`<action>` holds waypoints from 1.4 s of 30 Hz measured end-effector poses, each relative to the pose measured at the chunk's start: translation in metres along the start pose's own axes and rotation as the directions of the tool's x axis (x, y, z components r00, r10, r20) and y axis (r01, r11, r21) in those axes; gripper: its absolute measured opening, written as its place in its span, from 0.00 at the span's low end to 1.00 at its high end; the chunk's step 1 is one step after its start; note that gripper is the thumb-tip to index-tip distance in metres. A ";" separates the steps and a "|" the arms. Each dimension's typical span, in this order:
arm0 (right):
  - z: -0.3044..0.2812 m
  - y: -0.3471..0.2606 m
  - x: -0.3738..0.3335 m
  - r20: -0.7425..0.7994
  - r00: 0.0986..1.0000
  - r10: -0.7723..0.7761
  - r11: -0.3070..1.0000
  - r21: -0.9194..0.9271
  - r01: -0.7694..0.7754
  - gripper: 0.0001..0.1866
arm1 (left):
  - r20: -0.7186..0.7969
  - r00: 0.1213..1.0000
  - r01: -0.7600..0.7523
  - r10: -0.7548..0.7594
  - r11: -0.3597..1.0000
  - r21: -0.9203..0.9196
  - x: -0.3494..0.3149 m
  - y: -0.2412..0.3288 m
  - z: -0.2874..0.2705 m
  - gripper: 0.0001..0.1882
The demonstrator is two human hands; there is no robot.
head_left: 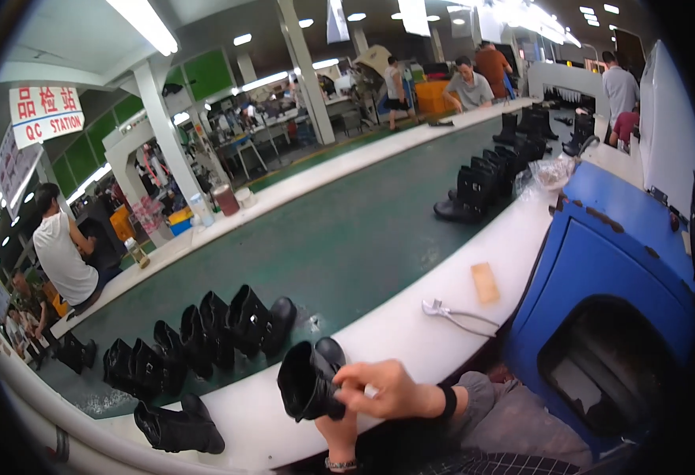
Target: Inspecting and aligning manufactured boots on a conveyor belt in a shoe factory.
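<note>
R hand (383,388) curled at nr side of a black boot (298,381); can't tell if its fingertips pinch anything. L hand (337,431) comes up under it, fingers mostly hidden, so grip unclear. Boot's tilted over the white tabletop (399,340), toe approx 1 o'clock. Best: firm L support, shaft mouth in sight, light R touch to avoid scuffs. Outward from boot: pliers (441,309) & tan block (486,283) approx 2 o'clock, lying boot (175,429) 8, boot row (195,339) 10 on green conveyor belt (323,261).
</note>
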State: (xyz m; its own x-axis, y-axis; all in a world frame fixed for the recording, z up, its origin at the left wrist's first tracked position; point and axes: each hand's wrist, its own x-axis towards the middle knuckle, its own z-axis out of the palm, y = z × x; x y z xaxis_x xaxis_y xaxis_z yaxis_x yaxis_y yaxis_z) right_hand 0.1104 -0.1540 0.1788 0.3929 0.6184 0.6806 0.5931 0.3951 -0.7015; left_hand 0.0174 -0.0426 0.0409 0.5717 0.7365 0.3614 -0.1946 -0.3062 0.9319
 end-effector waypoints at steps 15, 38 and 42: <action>-0.135 0.146 -0.112 -0.299 0.870 0.392 0.173 -0.905 -0.389 0.27 | -0.071 0.997 0.015 -0.018 0.999 -0.046 -0.015 -0.011 -0.007 0.27; -0.147 0.062 -0.010 -0.290 0.944 -0.159 0.557 -0.815 -0.157 0.16 | -0.150 0.989 -0.026 0.011 0.995 -0.101 -0.014 0.008 0.002 0.25; -0.121 0.030 0.005 -0.068 0.877 -0.476 0.613 -0.741 0.275 0.09 | -0.080 0.997 -0.016 0.015 1.000 -0.014 -0.016 -0.003 -0.001 0.29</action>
State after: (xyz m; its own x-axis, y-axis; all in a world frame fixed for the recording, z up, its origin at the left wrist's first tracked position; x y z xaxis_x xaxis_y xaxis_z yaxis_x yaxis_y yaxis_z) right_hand 0.2150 -0.2216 0.1868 0.1100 0.3080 0.9450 0.9922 -0.0906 -0.0860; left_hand 0.0081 -0.0525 0.0326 0.5030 0.7777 0.3769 -0.2154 -0.3095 0.9262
